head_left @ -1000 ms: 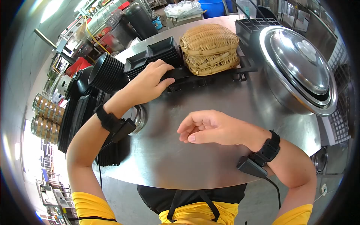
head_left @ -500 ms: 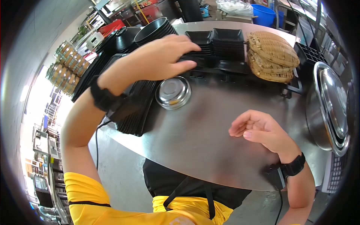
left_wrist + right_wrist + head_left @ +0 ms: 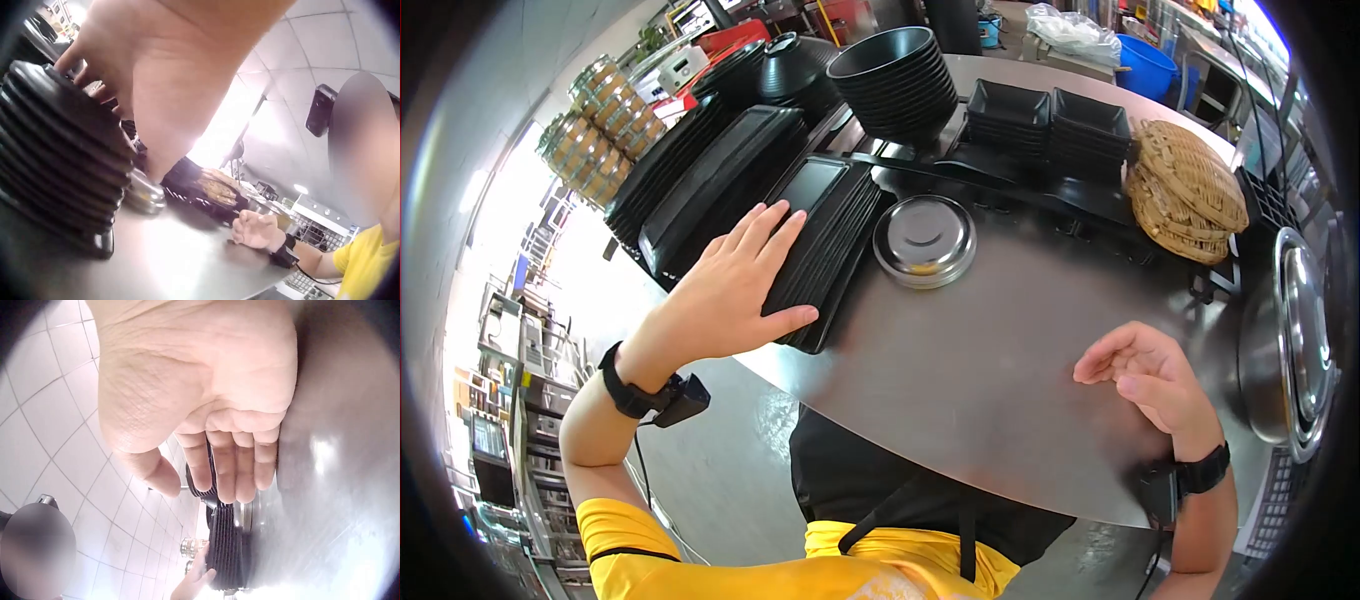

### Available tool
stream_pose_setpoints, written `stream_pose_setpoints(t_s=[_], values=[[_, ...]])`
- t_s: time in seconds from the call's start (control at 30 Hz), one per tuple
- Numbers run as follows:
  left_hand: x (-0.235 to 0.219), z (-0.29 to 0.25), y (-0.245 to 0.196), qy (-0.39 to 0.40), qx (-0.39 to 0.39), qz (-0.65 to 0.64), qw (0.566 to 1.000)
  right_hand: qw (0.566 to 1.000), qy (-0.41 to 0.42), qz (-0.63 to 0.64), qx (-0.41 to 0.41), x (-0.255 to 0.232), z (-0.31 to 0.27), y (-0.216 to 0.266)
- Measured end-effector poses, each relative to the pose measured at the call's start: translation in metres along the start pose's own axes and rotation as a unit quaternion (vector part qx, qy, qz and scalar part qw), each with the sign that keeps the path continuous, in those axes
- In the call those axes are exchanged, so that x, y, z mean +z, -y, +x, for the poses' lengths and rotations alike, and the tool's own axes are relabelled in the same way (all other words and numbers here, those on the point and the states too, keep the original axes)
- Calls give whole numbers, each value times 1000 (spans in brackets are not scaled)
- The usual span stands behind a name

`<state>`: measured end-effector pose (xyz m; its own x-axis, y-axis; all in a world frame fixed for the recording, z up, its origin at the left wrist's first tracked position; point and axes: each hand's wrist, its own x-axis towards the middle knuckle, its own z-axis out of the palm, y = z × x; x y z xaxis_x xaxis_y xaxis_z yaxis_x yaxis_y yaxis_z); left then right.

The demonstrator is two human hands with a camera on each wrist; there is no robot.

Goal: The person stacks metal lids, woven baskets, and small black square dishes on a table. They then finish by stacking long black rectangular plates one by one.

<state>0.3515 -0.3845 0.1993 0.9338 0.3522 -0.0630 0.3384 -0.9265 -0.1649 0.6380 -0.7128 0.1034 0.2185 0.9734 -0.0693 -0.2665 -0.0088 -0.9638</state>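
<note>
My left hand (image 3: 735, 285) spreads its fingers over the near end of a stack of long black rectangular plates (image 3: 837, 235), thumb at the side. Ridged plate edges (image 3: 56, 162) fill the left of the left wrist view, with the palm above them. Just right of that stack sits a small pile of round steel dishes (image 3: 924, 240). My right hand (image 3: 1145, 385) rests at the right of the steel table (image 3: 980, 370), holding nothing. Its fingers (image 3: 228, 465) look loosely extended in the right wrist view.
Black round bowls (image 3: 895, 85) and square black dishes (image 3: 1010, 110) are stacked along the back, beside woven baskets (image 3: 1190, 190). A lidded steel basin (image 3: 1290, 340) stands at the right edge. More black plates (image 3: 720, 180) lie at left, with steamer-like stacks (image 3: 590, 150) beyond.
My left hand has left the black dishes at the back and come nearer, down to the stack of long plates. The head view has turned left. My right hand keeps its loose pose.
</note>
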Motion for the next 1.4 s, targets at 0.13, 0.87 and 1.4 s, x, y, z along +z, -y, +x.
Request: stream_pose_setpoints(t_s=[0.13, 0.87, 1.4], values=[[4, 0, 1, 2, -30, -34, 999, 1000, -4, 2, -10, 0, 0, 0], [-14, 9, -46, -107, 56, -523, 844, 998, -5, 54, -31, 1, 2, 1], [33, 78, -156, 183, 148, -675, 699, 989, -144, 33, 9, 1, 3, 2]])
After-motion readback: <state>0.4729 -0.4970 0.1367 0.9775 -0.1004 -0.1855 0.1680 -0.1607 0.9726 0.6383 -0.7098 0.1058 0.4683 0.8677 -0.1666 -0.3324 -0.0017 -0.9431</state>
